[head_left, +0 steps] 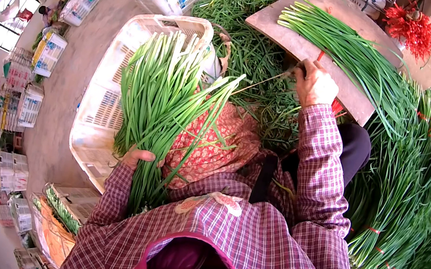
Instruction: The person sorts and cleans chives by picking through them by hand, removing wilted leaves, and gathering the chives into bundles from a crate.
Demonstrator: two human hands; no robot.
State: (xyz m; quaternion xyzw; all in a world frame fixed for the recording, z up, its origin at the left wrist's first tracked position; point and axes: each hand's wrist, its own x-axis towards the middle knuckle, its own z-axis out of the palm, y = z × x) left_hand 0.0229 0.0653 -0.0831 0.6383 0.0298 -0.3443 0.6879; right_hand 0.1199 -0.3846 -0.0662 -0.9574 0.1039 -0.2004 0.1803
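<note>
1. Location. The loose green bunch [156,97] lies left of centre in the frame, in front of the white basket [108,109] and partly over the patterned cloth [226,136]. Pale ends point to the top of the frame; leaf tips point down. Whether the basket bears any of its weight cannot be told.
2. Left hand [138,157]. Wrapped around the lower, leafy part of the bunch, thumb across the front.
3. Right hand [315,84]. Fingers pinched on a thin strand [262,82], at the near edge of the table [287,39], upper right of centre.
4. Weight and stiffness. Judged light per stalk, moderate as a bunch. Pale ends appear fairly stiff; leaves appear limp and prone to splaying, as at the bunch's right side.
5. Surface and strength. Leaves look smooth and are likely to slip past one another; hard squeezing would probably crease them.
6. Grip point. Encircle the firmer stalks below the pale ends with broad, even pressure; support the trailing leaves separately.
7. Comparison. The second bunch [343,42] lies on the table, its leaves drooping over the right edge.
</note>
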